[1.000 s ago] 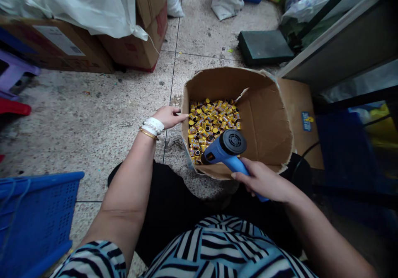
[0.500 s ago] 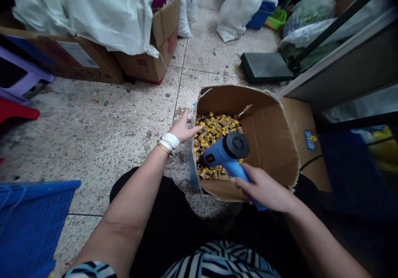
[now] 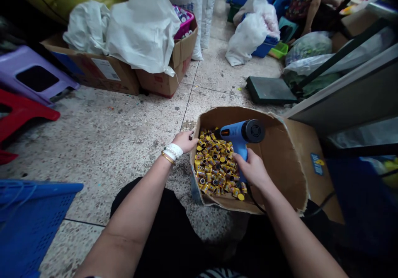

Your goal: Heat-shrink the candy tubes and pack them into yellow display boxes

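Note:
A cardboard box (image 3: pixel 276 174) with a torn rim stands on the floor, holding a pile of small yellow-and-black cylinders (image 3: pixel 217 170). My right hand (image 3: pixel 253 170) is shut on the handle of a blue heat gun (image 3: pixel 239 134), which is held above the far part of the pile. A black cable runs down from the gun. My left hand (image 3: pixel 183 141) rests at the box's left rim, holding nothing, its fingertips next to the cylinders. White beaded bracelets and a gold bangle circle that wrist.
A blue plastic crate (image 3: pixel 31 224) sits at lower left, with purple and red stools (image 3: pixel 34 77) beyond it. Cardboard boxes and white bags (image 3: pixel 139 29) stand behind. A dark slab (image 3: pixel 270 90) lies at right beside a shelf. A person stands at top right.
The heat gun has moved toward the box's far side and swung, its round vented end now facing right. The view has tilted up, showing more of the room. My left hand stays at the rim.

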### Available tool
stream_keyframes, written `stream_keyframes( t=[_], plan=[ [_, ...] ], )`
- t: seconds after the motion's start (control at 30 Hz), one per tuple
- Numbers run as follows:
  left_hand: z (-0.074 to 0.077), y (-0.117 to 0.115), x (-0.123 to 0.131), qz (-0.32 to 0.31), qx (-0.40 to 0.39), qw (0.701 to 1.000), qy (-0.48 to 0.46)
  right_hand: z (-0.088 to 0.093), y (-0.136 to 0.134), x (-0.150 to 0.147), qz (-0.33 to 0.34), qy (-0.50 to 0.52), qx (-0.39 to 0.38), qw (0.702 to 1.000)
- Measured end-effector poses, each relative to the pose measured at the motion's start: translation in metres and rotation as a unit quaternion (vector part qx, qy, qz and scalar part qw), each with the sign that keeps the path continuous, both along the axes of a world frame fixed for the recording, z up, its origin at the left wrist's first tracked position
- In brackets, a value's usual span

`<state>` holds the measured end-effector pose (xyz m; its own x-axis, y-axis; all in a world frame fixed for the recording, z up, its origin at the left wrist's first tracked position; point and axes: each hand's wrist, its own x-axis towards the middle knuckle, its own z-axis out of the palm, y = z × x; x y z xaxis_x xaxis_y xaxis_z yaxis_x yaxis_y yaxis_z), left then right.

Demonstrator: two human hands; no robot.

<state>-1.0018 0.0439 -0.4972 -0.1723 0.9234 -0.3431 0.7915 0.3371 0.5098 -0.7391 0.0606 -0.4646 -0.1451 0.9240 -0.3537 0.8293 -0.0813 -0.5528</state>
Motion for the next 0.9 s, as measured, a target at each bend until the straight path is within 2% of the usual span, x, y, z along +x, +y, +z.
stream_keyframes(
  t=[0.13, 0.2, 0.3, 0.37, 0.47, 0.53, 0.6, 0.67, 0.8, 0.9],
  plan=[
    [-0.006, 0.000, -0.001, 0.003, 0.025, 0.999, -0.045, 0.011, -0.007, 0.008, 0.054, 0.036, -0.127, 0.990],
    [-0.009, 0.001, -0.001, 0.007, 0.027, 0.998, -0.063, 0.016, -0.006, 0.005, 0.078, 0.033, -0.146, 0.986],
    [-0.014, 0.004, 0.001, 0.008, 0.028, 0.996, -0.084, 0.029, 0.008, -0.010, 0.112, -0.074, -0.041, 0.990],
    [-0.014, 0.008, 0.004, 0.010, 0.030, 0.996, -0.089, 0.043, 0.023, -0.018, 0.136, -0.152, 0.034, 0.978],
    [-0.013, 0.014, 0.009, 0.038, 0.011, 0.996, -0.085, 0.066, 0.041, -0.019, 0.166, -0.202, 0.075, 0.962],
    [-0.012, 0.017, 0.013, 0.066, 0.000, 0.994, -0.084, 0.073, 0.046, -0.012, 0.166, -0.220, 0.096, 0.956],
    [-0.013, 0.020, 0.018, 0.087, 0.004, 0.992, -0.090, 0.069, 0.046, -0.001, 0.138, -0.239, 0.124, 0.953],
    [-0.016, 0.021, 0.024, 0.106, 0.012, 0.990, -0.095, 0.056, 0.041, 0.010, 0.098, -0.237, 0.124, 0.959],
    [-0.024, 0.021, 0.030, 0.123, 0.030, 0.988, -0.086, 0.023, 0.030, 0.021, 0.068, -0.133, 0.056, 0.987],
    [-0.029, 0.021, 0.027, 0.107, 0.033, 0.991, -0.069, 0.004, 0.032, 0.017, 0.055, -0.068, 0.045, 0.995]
  ],
)
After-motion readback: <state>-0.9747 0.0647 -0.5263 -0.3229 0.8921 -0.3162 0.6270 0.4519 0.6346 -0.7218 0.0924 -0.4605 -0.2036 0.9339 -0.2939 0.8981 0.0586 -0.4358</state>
